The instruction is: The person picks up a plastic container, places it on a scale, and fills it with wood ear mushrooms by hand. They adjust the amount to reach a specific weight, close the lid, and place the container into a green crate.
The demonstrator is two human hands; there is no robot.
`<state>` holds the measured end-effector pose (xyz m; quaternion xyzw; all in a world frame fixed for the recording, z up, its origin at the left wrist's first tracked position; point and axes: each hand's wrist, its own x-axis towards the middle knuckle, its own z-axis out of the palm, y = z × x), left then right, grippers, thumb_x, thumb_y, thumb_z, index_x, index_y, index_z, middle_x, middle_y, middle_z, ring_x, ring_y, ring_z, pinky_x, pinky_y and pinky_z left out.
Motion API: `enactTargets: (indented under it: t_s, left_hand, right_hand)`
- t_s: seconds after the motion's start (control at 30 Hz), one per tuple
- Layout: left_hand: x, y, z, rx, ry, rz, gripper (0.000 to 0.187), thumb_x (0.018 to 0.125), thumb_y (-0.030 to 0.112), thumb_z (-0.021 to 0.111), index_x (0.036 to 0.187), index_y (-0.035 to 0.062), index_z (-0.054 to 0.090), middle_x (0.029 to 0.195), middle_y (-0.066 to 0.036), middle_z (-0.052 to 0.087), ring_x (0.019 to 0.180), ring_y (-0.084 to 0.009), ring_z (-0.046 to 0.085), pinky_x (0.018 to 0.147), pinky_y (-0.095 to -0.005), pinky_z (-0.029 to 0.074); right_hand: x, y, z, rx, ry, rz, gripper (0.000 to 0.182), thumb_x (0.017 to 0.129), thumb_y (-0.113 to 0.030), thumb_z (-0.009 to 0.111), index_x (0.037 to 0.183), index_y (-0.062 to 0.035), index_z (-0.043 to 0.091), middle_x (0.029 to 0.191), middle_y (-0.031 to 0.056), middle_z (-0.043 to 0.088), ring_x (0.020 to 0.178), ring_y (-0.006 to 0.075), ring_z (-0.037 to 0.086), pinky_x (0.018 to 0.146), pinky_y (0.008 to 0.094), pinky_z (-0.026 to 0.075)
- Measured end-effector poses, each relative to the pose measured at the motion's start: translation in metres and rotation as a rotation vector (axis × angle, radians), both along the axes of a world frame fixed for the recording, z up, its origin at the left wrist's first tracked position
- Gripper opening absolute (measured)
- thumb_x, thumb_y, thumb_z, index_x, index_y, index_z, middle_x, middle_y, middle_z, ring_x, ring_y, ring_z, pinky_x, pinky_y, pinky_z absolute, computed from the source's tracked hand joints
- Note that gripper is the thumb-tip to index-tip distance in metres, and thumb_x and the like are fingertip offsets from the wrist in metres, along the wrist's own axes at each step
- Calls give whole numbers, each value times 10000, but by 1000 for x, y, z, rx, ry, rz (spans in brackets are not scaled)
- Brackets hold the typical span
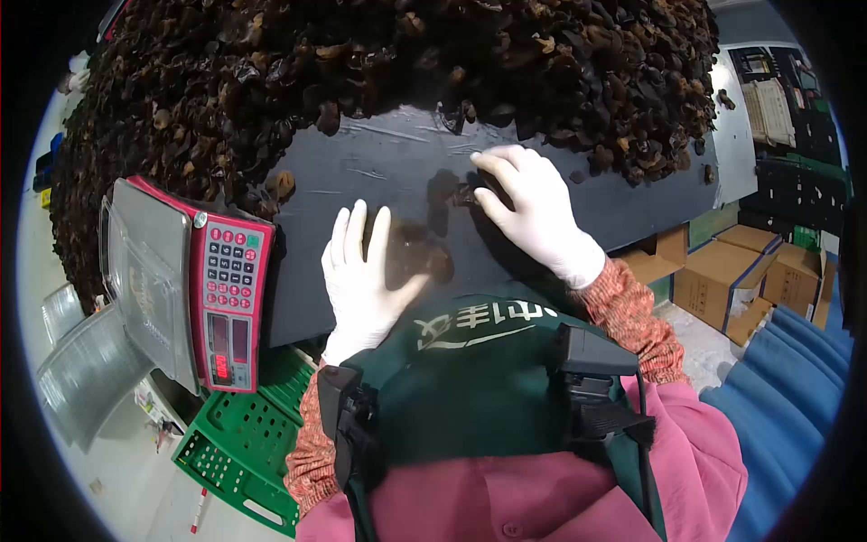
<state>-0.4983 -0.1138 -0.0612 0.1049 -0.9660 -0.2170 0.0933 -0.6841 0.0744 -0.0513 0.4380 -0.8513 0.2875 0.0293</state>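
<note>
Both hands wear white gloves. My left hand (366,275) is over the dark table (348,163) near its front edge, fingers spread, with blurred brown pieces (417,257) beside its thumb and palm. To the right, my right hand (535,212) is above the table, thumb and forefinger apart, close to a small dark piece (463,194) near the thumb tip. Nothing shows gripped in either hand. A large heap of dark brown fungus-like pieces (397,45) covers the back of the table. One lighter piece (282,185) lies apart near the scale.
A red digital scale (230,298) with a clear tray (149,280) stands at the left. Below it is a green perforated crate (239,443). Cardboard boxes (713,275), dark crates (790,199) and blue sheeting (781,388) are at the right.
</note>
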Motion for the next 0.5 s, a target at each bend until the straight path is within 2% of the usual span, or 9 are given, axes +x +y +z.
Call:
enactTargets:
  t_s: [0.07,0.1,0.13,0.27,0.37,0.47,0.5]
  left_hand:
    - [-2,0,8,-28,-60,3,969,679,395,901,1512,116,493,1565,-222,419,1424,-404,415,1077,-504,396]
    - [-4,0,11,-31,-101,-1,977,680,401,900,1518,117,485,1565,-223,418,1405,-400,428,1070,-502,401]
    - [-6,0,16,-35,-140,-4,986,680,407,898,1524,118,477,1565,-224,417,1387,-397,440,1062,-499,406]
    - [-7,0,19,-28,-228,15,1023,677,419,897,1544,118,446,1563,-213,419,1317,-381,478,1030,-484,427]
    - [-5,-1,15,-15,-225,25,1042,669,413,900,1550,109,434,1559,-199,426,1289,-371,490,1016,-470,436]
    - [-5,-2,14,9,-198,20,1056,661,400,901,1553,90,425,1558,-183,433,1282,-365,493,1010,-460,441]
    - [-6,-2,14,17,-202,19,1060,661,394,900,1555,86,421,1557,-183,434,1282,-363,494,1010,-458,441]
  right_hand:
    - [0,-10,-1,61,-51,73,369,830,-105,727,1194,-79,680,1046,78,664,969,273,654,816,396,523]
    - [-1,-14,-2,91,-74,111,376,829,-105,728,1202,-84,681,1041,75,662,971,270,657,816,398,527]
    - [-2,-16,-9,92,-124,107,312,829,-107,729,1140,-107,705,996,67,649,935,278,665,805,401,541]
    - [-6,-12,-23,-1,-216,68,136,845,-79,707,980,-99,711,943,76,655,852,310,678,762,401,556]
    - [-5,-5,-29,-76,-410,6,135,868,-68,685,1001,-86,707,952,93,670,871,309,692,779,398,564]
    - [-11,3,-22,-113,-412,-35,149,920,-53,675,1066,-40,698,961,76,693,804,157,688,722,301,544]
    - [-10,5,-17,-72,-426,-59,165,914,-62,685,1077,-42,698,958,76,690,791,155,679,716,295,538]
